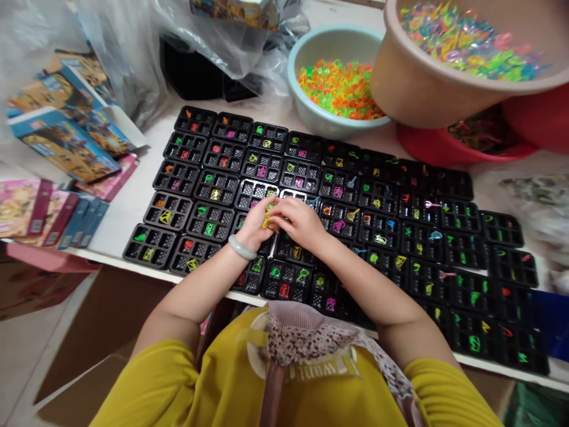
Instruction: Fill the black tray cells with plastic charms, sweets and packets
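Observation:
Over the middle of the black compartment trays [213, 188], my two hands meet. My left hand [255, 225], with a pale bangle at the wrist, is curled around small yellow-green plastic pieces [267, 216] that poke out between the fingers. My right hand [297, 220] lies against it, its fingers bent in toward those pieces; what its fingertips pinch is hidden. Many tray compartments around hold small coloured plastic shapes, such as a yellow one [165, 217] and a purple one [338, 226]. The trays right below my hands are partly covered.
A light blue basin [296, 89] of orange and green pieces stands behind the trays. Beside it, a beige tub [395, 83] of mixed pieces overlaps a red basin [427, 151]. Printed boxes [66, 145] are piled at left, near clear plastic sheeting [128, 53].

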Available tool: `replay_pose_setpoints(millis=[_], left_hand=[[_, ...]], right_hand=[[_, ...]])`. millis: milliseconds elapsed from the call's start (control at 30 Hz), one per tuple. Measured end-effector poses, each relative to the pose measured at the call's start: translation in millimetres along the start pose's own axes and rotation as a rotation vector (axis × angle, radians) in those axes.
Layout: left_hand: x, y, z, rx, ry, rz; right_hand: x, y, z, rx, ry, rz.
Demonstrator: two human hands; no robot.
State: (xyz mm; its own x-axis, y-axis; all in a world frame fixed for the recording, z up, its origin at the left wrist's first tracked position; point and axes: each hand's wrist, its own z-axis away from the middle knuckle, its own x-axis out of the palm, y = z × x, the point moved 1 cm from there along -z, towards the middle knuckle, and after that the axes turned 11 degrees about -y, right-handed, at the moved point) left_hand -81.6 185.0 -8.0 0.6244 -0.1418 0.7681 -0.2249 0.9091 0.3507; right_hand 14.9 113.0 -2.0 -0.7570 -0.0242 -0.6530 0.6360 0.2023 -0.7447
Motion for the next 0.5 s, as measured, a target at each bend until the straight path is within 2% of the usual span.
replay_pose_setpoints(millis=[167,233,300,400,500], left_hand=[[-1.8,1.2,-4.2,-0.067,-0.022,-0.017],[-1.3,3.1,-4.9,-0.083,-0.054,-0.013],[-1.0,5.6,-6.3,-0.071,-0.077,-0.019],[-0.6,9.3,-9.7,-0.024,-0.067,-0.04],[1.2,12.6,-13.7,0.011,-0.054,-0.059]], right_hand=[[-7.2,14.3,-1.8,0.208,0.09,-0.568],[-16.6,28.3,-3.0,0.26,0.136,-0.686],[-31.9,50.1,-4.9,0.301,0.243,-0.647],[-58.4,91.3,-9.9,0.387,0.423,-0.383],[-76.3,127.2,-18.6,0.485,0.424,-0.065]])
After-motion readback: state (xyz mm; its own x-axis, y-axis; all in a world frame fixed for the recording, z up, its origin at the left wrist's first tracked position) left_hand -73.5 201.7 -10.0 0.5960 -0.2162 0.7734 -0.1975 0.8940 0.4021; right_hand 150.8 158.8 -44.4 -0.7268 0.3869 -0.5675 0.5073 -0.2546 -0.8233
